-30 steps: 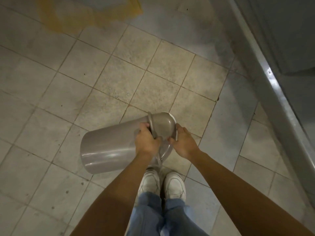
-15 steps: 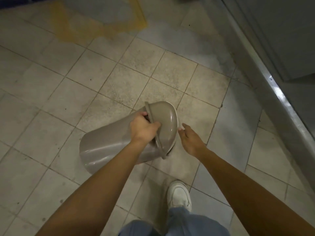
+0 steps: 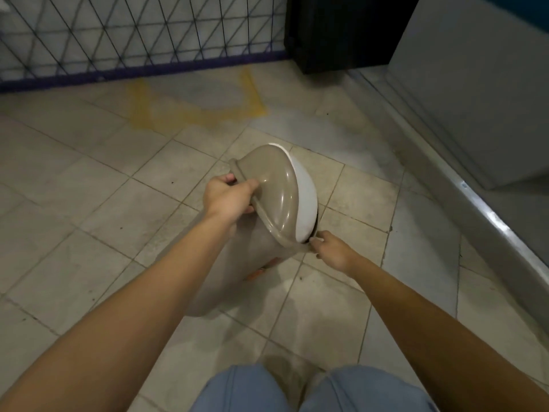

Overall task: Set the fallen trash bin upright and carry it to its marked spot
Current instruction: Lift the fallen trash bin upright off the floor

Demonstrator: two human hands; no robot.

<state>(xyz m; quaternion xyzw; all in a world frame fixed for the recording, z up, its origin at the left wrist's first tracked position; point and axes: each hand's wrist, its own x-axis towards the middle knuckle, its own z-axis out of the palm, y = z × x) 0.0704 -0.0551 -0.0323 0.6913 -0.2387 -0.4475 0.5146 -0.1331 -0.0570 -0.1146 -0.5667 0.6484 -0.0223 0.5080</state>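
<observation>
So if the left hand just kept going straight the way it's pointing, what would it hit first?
Probably the bin's lid: the left hand already grips its rim, pointing up and right into it. Depth is hard to judge.

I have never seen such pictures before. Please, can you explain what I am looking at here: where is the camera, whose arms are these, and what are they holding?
No machine is here. The camera sits on a person's head and looks forward and down, so the two bare arms reaching out from the bottom edge are that person's own, with jeans below.

The left hand grips the rim of a grey-brown trash bin, near its domed lid, which has a white flap. The right hand pinches the rim on the near right side. The bin is tilted, not yet standing straight.

The floor is pale tiles. Ahead, worn yellow lines mark a spot on it, in front of a wire fence. The bin is not there yet.
</observation>
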